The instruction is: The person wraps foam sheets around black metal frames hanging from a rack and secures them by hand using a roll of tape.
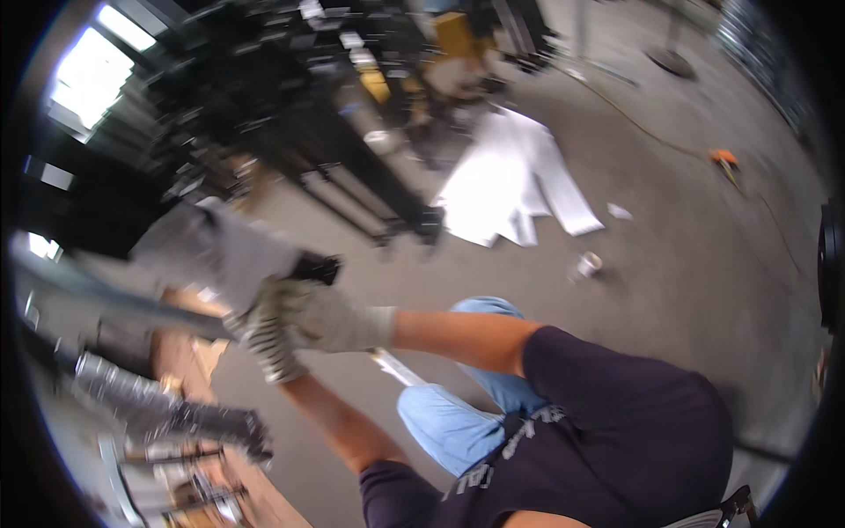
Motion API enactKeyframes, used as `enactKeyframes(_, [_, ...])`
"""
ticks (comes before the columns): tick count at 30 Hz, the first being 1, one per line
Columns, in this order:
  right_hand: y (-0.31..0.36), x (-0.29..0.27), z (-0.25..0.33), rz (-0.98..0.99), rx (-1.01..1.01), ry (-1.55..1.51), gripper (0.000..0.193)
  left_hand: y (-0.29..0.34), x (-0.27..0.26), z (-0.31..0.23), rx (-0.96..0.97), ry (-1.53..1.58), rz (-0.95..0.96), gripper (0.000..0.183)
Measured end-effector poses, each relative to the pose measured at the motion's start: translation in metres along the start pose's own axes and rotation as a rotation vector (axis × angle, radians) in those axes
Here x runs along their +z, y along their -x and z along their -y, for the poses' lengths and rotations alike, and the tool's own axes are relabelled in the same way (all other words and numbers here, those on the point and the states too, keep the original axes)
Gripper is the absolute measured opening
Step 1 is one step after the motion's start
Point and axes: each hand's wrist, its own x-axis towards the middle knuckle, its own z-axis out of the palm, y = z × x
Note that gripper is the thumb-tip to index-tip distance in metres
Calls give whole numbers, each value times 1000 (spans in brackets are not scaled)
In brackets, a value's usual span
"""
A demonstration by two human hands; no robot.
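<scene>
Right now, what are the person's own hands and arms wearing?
Both hands wear light grey knitted work gloves: the left hand glove has a darker striped or ribbed palm side, and the right hand glove ends in a ribbed cuff at the wrist. The forearms are bare, and short dark navy sleeves cover the upper arms.

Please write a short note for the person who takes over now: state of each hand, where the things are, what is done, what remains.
Left hand: gloved, gripping the long grey metal bar; the picture is blurred.
Right hand: gloved, closed on the same bar just beside the left hand, near a black end piece.
The bar runs out to the person's left, above a cluttered workbench.
White sheets and a small can lie on the concrete floor.
Done: bar held in both hands. Whether it is placed or fixed anywhere cannot be told.
</scene>
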Motion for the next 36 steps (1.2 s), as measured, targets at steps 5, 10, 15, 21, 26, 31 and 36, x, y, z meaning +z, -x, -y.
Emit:
enactKeyframes(5, [6, -52, 8, 338, 438, -536, 36, -11, 8, -1, 160, -63, -125, 39])
enactKeyframes(10, [122, -133, 11, 105, 916, -1207, 29, -50, -51, 50, 428, -220, -195, 32])
enactKeyframes(15, [344, -199, -57, -685, 1549, 404, 23, -32, -42, 29, 217, -121, -223, 36])
enactKeyframes(21, [470, -250, -99, -127, 1917, 1024, 44, -31, -46, 35, 226, -139, -232, 35])
enactKeyframes(26, [517, -265, -113, -88, 1947, 960, 30, -29, -36, 36, 230, -113, -219, 34])
enactKeyframes(31, [405, -229, -93, -78, 1816, 543, 35, -16, -53, 29, 231, -147, -255, 33])
enactKeyframes(36, [248, -187, -57, -350, 1502, -473, 31, -17, -32, 21, 242, -88, -222, 33])
